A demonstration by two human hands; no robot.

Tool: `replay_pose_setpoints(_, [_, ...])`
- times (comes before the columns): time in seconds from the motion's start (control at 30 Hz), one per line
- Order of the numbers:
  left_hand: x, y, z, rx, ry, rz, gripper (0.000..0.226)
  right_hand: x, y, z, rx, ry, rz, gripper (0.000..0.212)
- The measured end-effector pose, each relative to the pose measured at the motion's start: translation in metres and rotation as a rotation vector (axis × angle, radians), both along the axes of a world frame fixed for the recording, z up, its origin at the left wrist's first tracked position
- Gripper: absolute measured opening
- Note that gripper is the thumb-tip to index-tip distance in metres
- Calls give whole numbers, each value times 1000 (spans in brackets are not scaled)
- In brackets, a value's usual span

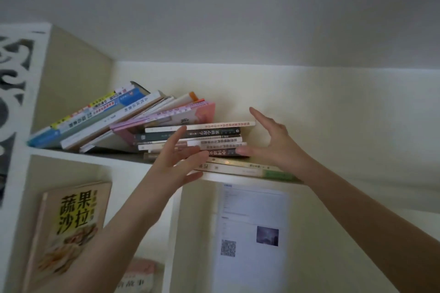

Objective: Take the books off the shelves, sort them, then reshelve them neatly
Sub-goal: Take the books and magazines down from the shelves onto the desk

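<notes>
Books (214, 132) fill the left and middle of the top shelf (71, 154) in two groups. In the flat stack (221, 143) at the middle of the shelf we count at least eight volumes lying on their covers, long axes running along the front edge and spines turned out toward us; blur keeps us from an exact number. Their spines are cream, white, dark green and near black, with printed characters. The two lowest stick out past the rest to the right. In the leaning group (95, 121) toward the left end we count about seven, tilted so their tops point up and right and rest over the stack's left side. Their colours run from blue, yellow and grey to white, brown and pink.

Our left hand (173, 162) is raised in front of the stack's left half, its fingers (178, 134) straight and spread wide, holding nothing. Our right hand (273, 140) is at the stack's right end, fingers (258, 115) up and thumb low in a wide span; we cannot tell whether it touches the spines.

One cookbook (71, 226) faces out in the compartment below left, one pink book (140, 276) sits lower, and one printed sheet (250, 233) hangs on the wall below right. A carved white panel (12, 102) flanks the left side.
</notes>
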State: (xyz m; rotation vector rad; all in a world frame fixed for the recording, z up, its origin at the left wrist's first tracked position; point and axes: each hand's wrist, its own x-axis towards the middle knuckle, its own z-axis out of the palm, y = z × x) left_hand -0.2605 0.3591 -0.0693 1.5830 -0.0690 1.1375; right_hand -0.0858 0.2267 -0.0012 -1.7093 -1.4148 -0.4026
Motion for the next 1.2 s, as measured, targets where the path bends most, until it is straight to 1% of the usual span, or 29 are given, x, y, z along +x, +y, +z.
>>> replay_pose_setpoints(0.2, [-3, 23, 3, 18, 12, -22, 77, 7, 16, 3, -6, 25, -30, 101])
replay_pose_setpoints(0.33, [2, 31, 6, -11, 2, -50, 68, 6, 21, 4, 0, 5, -33, 102])
replay_pose_setpoints(0.53, [-1, 43, 13, 13, 5, -29, 92, 2, 28, 12, -2, -32, -36, 97])
replay_pose_setpoints(0.63, [-7, 51, 16, 23, -4, 34, 91, -4, 40, 22, 11, -50, -17, 98])
replay_pose_setpoints(0.7, [-13, 58, 19, 45, -9, 92, 84, -10, 53, 29, -3, -114, -40, 98])
replay_pose_setpoints(0.8, [-25, 69, 28, 84, -40, 194, 72, -16, 71, 35, -48, -290, -290, 97])
replay_pose_setpoints(0.87, [-30, 77, 35, 154, -62, 326, 71, -18, 75, 34, -47, -395, -384, 93])
replay_pose_setpoints(0.93, [-32, 83, 42, 295, -58, 520, 72, -25, 76, 35, -11, -462, -365, 89])
replay_pose_setpoints(1.03, [-27, 95, 52, 514, 12, 769, 78, -42, 83, 46, -4, -484, -268, 85])
replay_pose_setpoints(1.1, [-20, 104, 58, 587, 110, 866, 80, -49, 95, 56, -47, -495, -208, 85])
replay_pose_setpoints(1.2, [-9, 116, 59, 705, 227, 958, 74, -49, 116, 71, -159, -431, -88, 79])
